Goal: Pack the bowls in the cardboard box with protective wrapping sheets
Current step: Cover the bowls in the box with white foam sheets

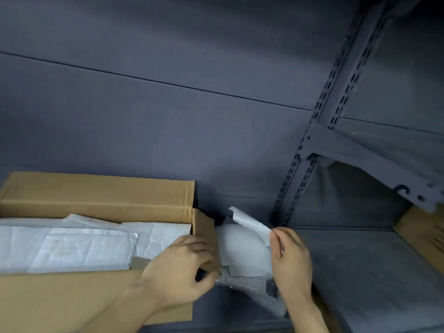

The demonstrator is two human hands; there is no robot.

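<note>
- One open cardboard box (96, 294) seen
- Two hands counted: left hand (179, 272), right hand (290, 263)
- One white bowl (242, 251) visible
- Second cardboard piece (422, 234) at right edge

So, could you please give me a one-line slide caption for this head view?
Right hand pinches a white wrapping sheet beside the paper-lined cardboard box; left hand grips its corner.

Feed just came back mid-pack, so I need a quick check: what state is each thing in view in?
cardboard box: open, flaps out, lined with white sheets.
wrapping sheet: lifted beside the box, corner curled.
bubble wrap: crumpled on the shelf below the sheet.
left hand: gripping the box's end.
right hand: fingers pinching the sheet.
</note>
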